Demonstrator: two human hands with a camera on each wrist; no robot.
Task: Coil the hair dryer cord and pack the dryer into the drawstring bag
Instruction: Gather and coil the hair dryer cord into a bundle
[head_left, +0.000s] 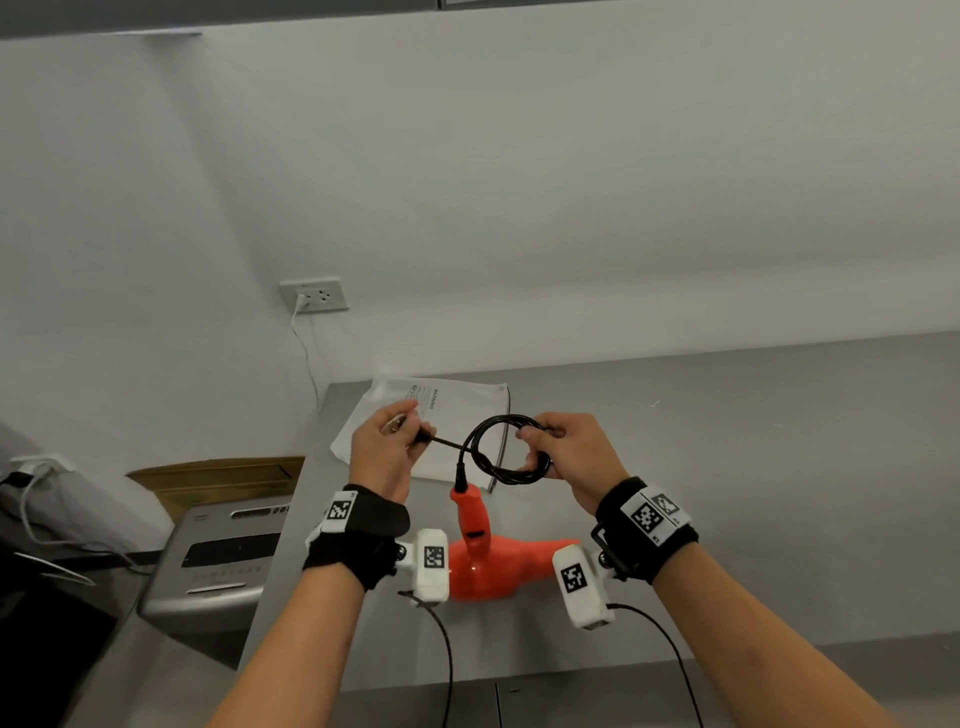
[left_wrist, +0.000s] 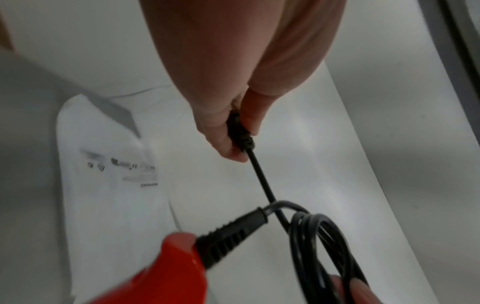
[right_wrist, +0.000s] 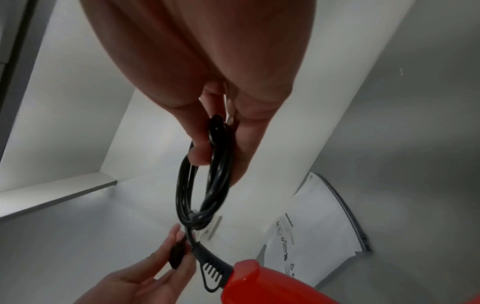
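The orange-red hair dryer (head_left: 488, 564) lies on the grey counter (head_left: 753, 467) between my wrists, handle pointing away from me. Its black cord (head_left: 506, 447) rises from the handle's strain relief (left_wrist: 231, 236) into a coil of several loops. My right hand (head_left: 563, 449) grips the coil (right_wrist: 207, 174) on its right side. My left hand (head_left: 389, 441) pinches the black plug end (left_wrist: 240, 131) of the cord, a short straight stretch running from it to the coil. The white drawstring bag (head_left: 457, 415) lies flat on the counter beyond my hands.
A wall socket (head_left: 314, 295) with a white cable plugged in sits on the wall at the left. A grey appliance (head_left: 223, 561) and a cardboard box (head_left: 223, 475) stand left of the counter. The counter's right part is bare metal.
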